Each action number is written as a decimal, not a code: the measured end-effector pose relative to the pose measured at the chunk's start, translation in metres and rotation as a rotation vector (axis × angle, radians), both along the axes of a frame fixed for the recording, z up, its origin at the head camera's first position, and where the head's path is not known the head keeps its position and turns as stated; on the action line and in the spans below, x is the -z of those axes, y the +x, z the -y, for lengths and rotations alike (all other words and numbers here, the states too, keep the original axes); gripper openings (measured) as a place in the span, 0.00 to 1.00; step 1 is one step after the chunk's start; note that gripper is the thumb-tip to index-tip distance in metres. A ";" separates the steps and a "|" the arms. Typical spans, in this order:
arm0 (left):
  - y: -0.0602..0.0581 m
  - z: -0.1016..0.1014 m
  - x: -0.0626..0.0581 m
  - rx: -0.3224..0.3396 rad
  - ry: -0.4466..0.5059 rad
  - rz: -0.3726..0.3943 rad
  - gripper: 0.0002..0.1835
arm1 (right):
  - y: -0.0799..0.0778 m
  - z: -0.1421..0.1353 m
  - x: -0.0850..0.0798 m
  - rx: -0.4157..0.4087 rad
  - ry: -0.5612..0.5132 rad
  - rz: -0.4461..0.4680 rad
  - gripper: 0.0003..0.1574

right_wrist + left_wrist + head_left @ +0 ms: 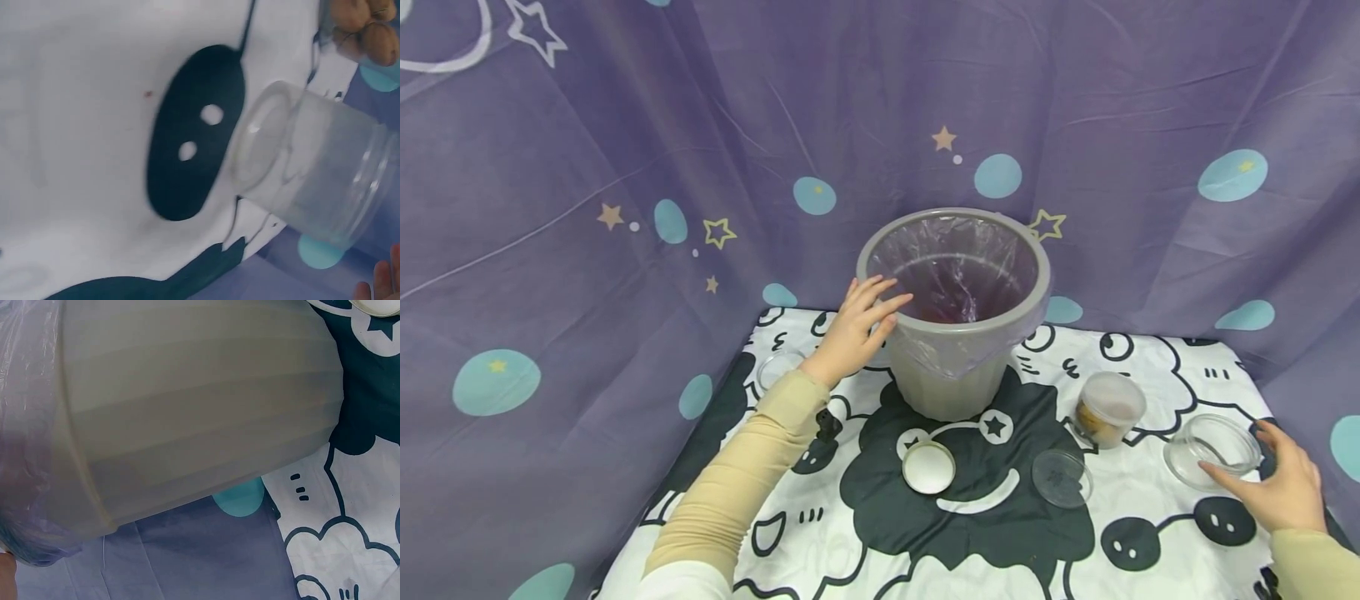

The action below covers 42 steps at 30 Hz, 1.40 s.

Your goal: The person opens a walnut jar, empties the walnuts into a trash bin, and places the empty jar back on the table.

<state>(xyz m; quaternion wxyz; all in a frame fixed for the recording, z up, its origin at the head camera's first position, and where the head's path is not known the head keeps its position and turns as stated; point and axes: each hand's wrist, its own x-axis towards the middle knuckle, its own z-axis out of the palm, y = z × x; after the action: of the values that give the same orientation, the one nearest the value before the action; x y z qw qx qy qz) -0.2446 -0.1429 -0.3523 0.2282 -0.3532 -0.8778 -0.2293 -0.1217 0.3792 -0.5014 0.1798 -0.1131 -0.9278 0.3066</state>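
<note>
Beside the left rim of a grey trash bin (951, 379), my left hand (846, 342) has its fingers extended over the edge; whether they touch it I cannot tell. A clear plastic bag (917, 250) lines the bin. Only a bit of that hand shows at the lower left of the left wrist view. On the right, my right hand (1288, 483) is spread around a clear, see-through jar (319, 162) that stands upright without a lid. Its fingertips (382, 281) look apart from the jar in the right wrist view.
A translucent tub (1111, 408) left of the jar holds walnuts (378, 44). A clear lid (1063, 479), a white lid (928, 467) and another clear round piece (778, 367) lie on the patterned cloth (805, 533). A purple curtain (737, 100) surrounds the table.
</note>
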 end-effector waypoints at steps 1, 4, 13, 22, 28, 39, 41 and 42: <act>0.000 0.000 0.000 0.000 0.001 -0.001 0.35 | 0.000 0.002 -0.002 -0.005 -0.006 -0.012 0.59; 0.000 0.000 0.000 -0.002 0.002 0.000 0.34 | -0.002 0.007 -0.007 -0.019 -0.020 -0.036 0.57; -0.001 0.001 0.001 -0.005 -0.002 0.002 0.34 | -0.005 0.031 -0.021 -0.075 -0.047 0.005 0.56; -0.001 0.001 0.000 0.005 0.020 0.004 0.34 | -0.006 0.059 -0.018 -0.213 -0.100 -0.051 0.48; -0.001 0.001 0.001 0.007 0.011 0.010 0.33 | -0.006 0.070 -0.005 -0.285 -0.116 -0.002 0.43; -0.001 0.001 0.003 0.001 0.004 0.012 0.35 | -0.007 0.082 0.009 -0.369 -0.156 0.143 0.35; -0.001 0.000 0.002 0.002 0.007 0.009 0.35 | -0.009 0.083 0.012 -0.375 -0.149 0.153 0.34; -0.001 0.000 0.002 0.003 0.008 0.006 0.35 | -0.009 0.084 0.013 -0.378 -0.149 0.163 0.34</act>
<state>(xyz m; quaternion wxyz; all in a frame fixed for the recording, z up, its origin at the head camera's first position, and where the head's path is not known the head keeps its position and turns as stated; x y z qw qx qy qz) -0.2457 -0.1433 -0.3545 0.2270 -0.3527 -0.8770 -0.2343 -0.1311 0.2956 -0.5141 0.0345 0.0256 -0.9187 0.3926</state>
